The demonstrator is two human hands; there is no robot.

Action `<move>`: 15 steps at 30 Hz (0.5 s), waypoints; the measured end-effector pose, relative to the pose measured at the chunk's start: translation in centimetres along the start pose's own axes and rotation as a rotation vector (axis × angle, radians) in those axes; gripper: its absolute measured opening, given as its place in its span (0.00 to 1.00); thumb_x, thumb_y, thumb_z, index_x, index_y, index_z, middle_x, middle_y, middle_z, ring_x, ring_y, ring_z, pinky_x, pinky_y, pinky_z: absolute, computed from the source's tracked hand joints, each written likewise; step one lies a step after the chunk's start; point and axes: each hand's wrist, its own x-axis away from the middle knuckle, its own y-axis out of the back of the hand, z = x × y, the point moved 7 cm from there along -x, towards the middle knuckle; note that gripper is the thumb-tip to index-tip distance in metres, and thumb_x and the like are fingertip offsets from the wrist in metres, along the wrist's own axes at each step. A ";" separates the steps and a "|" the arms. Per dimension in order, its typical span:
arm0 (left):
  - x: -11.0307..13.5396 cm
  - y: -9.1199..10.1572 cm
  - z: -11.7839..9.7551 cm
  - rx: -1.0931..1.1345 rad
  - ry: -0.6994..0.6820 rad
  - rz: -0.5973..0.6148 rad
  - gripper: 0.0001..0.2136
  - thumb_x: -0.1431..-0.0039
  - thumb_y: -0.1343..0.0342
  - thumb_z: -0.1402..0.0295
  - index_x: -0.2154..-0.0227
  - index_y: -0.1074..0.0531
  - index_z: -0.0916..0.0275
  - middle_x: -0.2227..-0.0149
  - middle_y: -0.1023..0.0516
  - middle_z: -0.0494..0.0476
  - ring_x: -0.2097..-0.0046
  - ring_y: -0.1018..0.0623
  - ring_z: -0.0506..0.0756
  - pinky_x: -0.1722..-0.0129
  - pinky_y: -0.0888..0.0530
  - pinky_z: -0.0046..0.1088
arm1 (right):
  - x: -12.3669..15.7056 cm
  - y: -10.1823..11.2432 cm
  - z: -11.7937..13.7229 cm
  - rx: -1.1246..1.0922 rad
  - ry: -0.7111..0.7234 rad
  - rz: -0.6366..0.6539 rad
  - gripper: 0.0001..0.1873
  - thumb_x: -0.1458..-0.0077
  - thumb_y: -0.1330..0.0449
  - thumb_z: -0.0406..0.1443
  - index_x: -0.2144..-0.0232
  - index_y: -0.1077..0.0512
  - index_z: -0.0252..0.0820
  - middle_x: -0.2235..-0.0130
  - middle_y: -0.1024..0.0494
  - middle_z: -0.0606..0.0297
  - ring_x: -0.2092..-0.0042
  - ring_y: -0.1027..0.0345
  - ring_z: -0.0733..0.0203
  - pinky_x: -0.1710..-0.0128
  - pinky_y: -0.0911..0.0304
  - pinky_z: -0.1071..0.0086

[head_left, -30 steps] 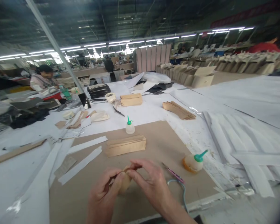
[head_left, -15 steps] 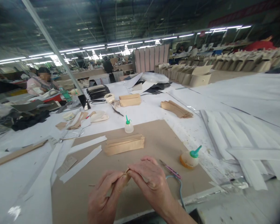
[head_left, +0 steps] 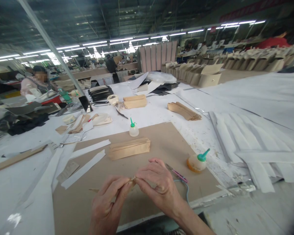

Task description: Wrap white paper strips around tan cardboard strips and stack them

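My left hand and my right hand meet low in the head view, both with thumb and fingers pinched together. Between the fingertips shows a bit of a thin tan strip; most of it is hidden by the hands. Left of my left hand, a narrow tan tip pokes out above the brown board. Just beyond the hands lies a stack of tan strips. To the right of my right hand are a pointed tool with a pink handle and a blue cord.
A clear bottle with a green nozzle stands behind the stack. An amber-filled bottle sits near the board's right edge. White strips lie at left. Farther off are more tan stacks and a metal pole. Someone sits at far left.
The pinched part of the strip now lies flatter between my fingertips. More of the tan tip shows left of my left hand. The whole view has shifted slightly.
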 end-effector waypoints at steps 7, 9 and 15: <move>-0.4 -1.0 0.8 0.122 0.078 0.113 0.06 0.36 0.42 0.66 0.64 0.20 0.57 0.65 0.20 0.53 0.64 0.21 0.51 0.65 0.26 0.21 | -0.5 0.0 -0.1 -0.029 0.042 0.002 0.08 0.41 0.41 0.28 0.70 0.27 0.44 0.69 0.23 0.70 0.65 0.30 0.63 0.42 0.44 0.56; -0.5 -1.5 1.1 0.190 0.155 0.176 0.08 0.36 0.43 0.65 0.67 0.21 0.58 0.67 0.21 0.52 0.66 0.23 0.51 0.67 0.28 0.21 | -0.6 -0.2 -0.4 -0.076 0.038 0.001 0.09 0.41 0.42 0.28 0.72 0.29 0.44 0.70 0.25 0.70 0.65 0.31 0.63 0.41 0.43 0.56; 0.3 -2.3 2.8 0.353 0.484 0.243 0.13 0.39 0.42 0.57 0.72 0.23 0.61 0.72 0.26 0.51 0.68 0.28 0.51 0.68 0.32 0.23 | -0.3 -1.0 -2.3 -0.299 -0.161 0.105 0.08 0.36 0.41 0.35 0.70 0.26 0.44 0.67 0.23 0.69 0.61 0.29 0.62 0.43 0.39 0.57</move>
